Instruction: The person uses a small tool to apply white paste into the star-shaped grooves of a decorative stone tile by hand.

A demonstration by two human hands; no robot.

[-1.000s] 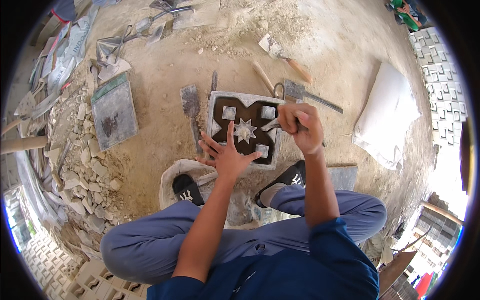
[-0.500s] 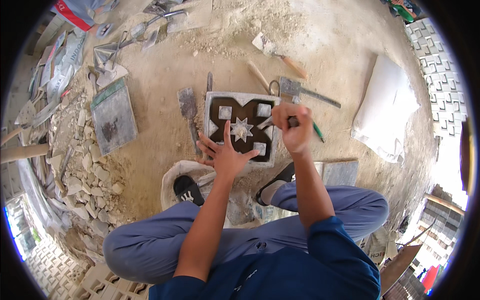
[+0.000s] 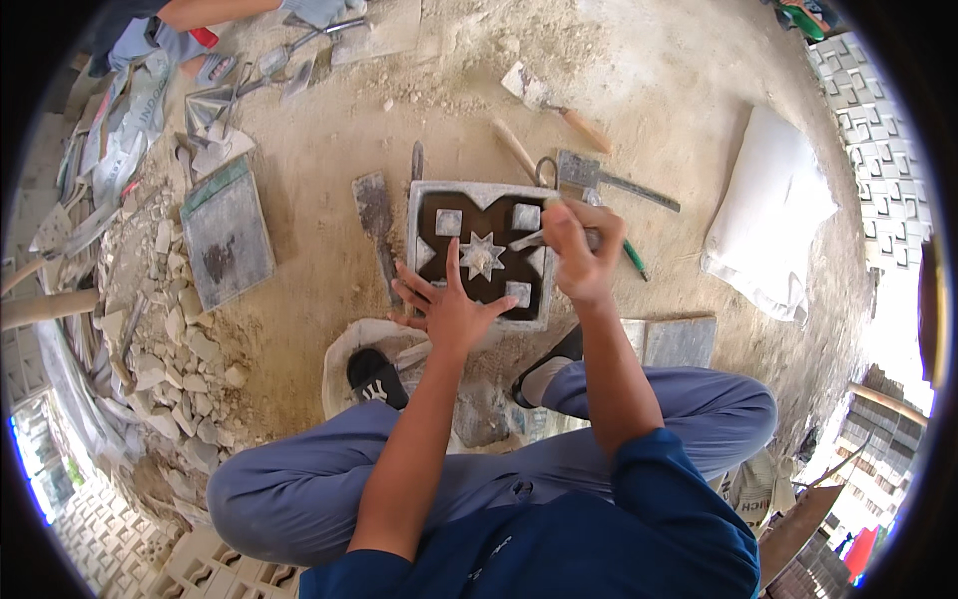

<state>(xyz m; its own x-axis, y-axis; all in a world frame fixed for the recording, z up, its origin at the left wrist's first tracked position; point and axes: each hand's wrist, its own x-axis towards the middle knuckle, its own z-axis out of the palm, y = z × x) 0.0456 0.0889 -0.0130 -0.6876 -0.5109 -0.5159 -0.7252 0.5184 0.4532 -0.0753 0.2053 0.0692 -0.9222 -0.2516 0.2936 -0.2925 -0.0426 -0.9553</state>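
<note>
A square grey block mould (image 3: pixel 416 222) lies on the ground before me, its dark recess broken by several raised pale squares and a central pale star (image 3: pixel 481 257). My left hand (image 3: pixel 454 314) rests with spread fingers over the mould's near left part, the index finger reaching toward the star. My right hand (image 3: pixel 584 255) is closed round the handle of what looks like a small trowel (image 3: pixel 529 240). Its narrow metal blade points left into the mould, between the far right square and the star. Most of the handle is hidden in my fist.
A flat scraper (image 3: pixel 374 205) lies left of the mould. Beyond its right corner are another scraper (image 3: pixel 579 170) and a wooden-handled trowel (image 3: pixel 584 130). A white sack (image 3: pixel 768 215) lies right, rubble (image 3: pixel 185 349) and a grey board (image 3: pixel 230 245) left. Another person's gloved hand (image 3: pixel 319 10) shows at the top.
My right hand has tilted and shifted slightly, and the blade has moved left toward the star. My left hand stays put. At the top left, the other person's arm and gloved hand have come in.
</note>
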